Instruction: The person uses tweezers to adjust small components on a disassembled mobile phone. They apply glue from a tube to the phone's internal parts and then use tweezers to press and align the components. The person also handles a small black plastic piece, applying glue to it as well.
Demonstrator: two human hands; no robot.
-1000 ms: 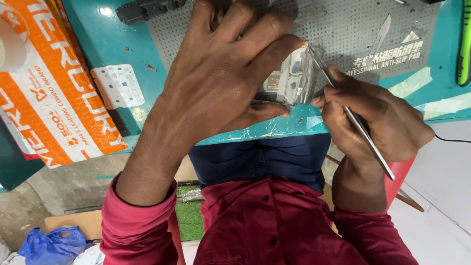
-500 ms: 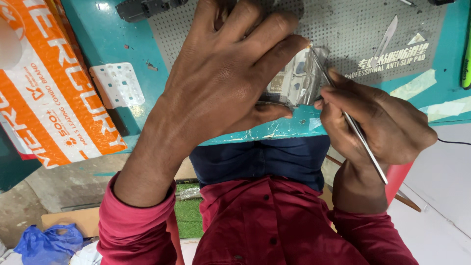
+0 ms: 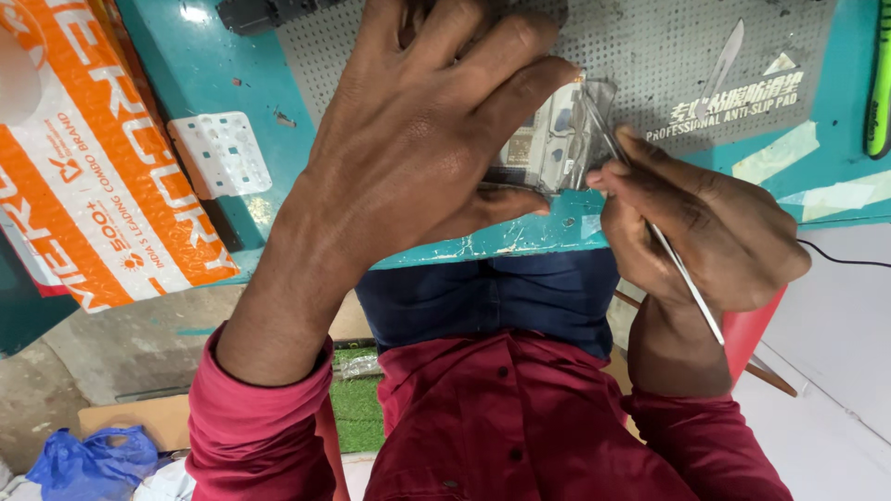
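Your left hand (image 3: pixel 418 139) lies spread over a small opened electronic device with a silvery metal inside (image 3: pixel 548 139), fingers curled down across its top and thumb tucked under its near edge — so the device is pinned against the grey perforated anti-slip mat (image 3: pixel 668 56). The mat sits on the teal workbench (image 3: pixel 204 65), and the device rests close to the bench's near edge, about mid-scene. Your right hand (image 3: pixel 696 232) is closed in a pen-like pinch around a thin metal probe tool (image 3: pixel 664 246); its tip meets the device's right side, while the shaft runs back over your wrist. At far left, an orange-and-white padded mailer bag (image 3: pixel 83 158) lies beside a small white plastic tray with holes (image 3: pixel 221 153). A green pen-shaped tool (image 3: pixel 878 83) sits at the right edge.
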